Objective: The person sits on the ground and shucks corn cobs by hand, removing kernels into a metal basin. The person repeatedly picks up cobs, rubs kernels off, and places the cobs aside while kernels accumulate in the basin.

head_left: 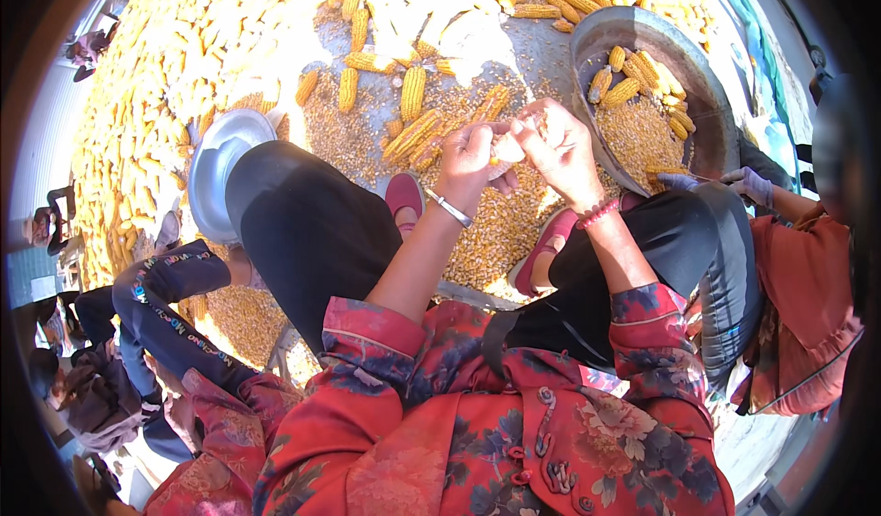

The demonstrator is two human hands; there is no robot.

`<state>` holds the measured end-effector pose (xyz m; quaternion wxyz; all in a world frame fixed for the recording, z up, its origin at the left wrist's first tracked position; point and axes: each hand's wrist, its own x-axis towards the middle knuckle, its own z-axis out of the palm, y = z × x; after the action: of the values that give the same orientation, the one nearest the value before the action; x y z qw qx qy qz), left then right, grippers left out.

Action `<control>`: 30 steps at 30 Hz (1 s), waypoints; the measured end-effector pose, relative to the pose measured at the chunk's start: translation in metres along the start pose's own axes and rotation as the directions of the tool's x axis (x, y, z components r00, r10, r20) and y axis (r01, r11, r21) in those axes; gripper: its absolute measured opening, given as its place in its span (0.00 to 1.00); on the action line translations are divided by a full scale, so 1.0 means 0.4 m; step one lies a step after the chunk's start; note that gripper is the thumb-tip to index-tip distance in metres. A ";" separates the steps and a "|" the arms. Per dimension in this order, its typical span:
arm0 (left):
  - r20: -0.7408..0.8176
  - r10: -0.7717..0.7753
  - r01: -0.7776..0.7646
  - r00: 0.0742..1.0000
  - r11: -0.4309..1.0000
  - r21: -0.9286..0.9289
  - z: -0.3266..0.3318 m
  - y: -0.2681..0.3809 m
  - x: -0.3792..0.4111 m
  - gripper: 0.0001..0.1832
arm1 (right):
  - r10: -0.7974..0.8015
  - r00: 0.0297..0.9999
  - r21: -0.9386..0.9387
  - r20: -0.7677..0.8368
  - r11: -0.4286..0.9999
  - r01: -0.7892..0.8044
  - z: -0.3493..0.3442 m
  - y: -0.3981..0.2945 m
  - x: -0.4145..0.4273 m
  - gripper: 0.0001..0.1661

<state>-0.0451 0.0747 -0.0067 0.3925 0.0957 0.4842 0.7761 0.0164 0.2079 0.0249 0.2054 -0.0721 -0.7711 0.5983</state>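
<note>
Both my hands are raised over a heap of loose corn kernels (482, 237) between my feet. My left hand (470, 155), with a silver bangle at the wrist, grips a pale, largely bare corn cob (508, 150). The other end of the cob is in my right hand (561, 148), above a red bead bracelet; a reddish cob part shows between its fingers. My fingers hide much of the cob. Just beyond my left hand, partly shelled ears of corn (415, 137) lie on the kernels. One whole ear (413, 94) lies farther out.
A large metal basin (581, 41) with ears and kernels stands at right; a co-worker's gloved hands (750, 184) hold an ear and a thin tool beside it. An aluminium basin (230, 127) is by my left knee. A big pile of ears (138, 124) stretches left and ahead. Another person's leg (172, 289) is at left.
</note>
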 end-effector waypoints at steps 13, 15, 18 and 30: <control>0.009 0.436 -0.334 0.900 0.675 0.658 -0.036 0.025 0.030 0.22 | 0.365 0.923 0.354 -0.118 0.884 -0.304 -0.035 -0.005 0.016 0.10; 0.031 0.560 -0.445 0.828 0.621 0.645 -0.013 0.028 0.022 0.20 | 0.383 0.913 0.378 -0.137 0.873 -0.310 -0.030 -0.002 0.018 0.10; 0.114 0.599 -0.465 0.793 0.474 0.748 0.016 0.045 0.006 0.18 | 0.398 0.908 0.352 -0.128 0.874 -0.334 -0.028 0.005 0.015 0.08; 0.039 0.626 -0.456 0.779 0.524 0.720 0.033 0.024 0.007 0.12 | 0.412 0.906 0.380 -0.100 0.857 -0.348 -0.010 -0.005 0.010 0.07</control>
<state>-0.0451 0.0837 0.0075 0.0066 0.2936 0.7245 0.6236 0.0145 0.2122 0.0284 0.1600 -0.2384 -0.5998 0.7468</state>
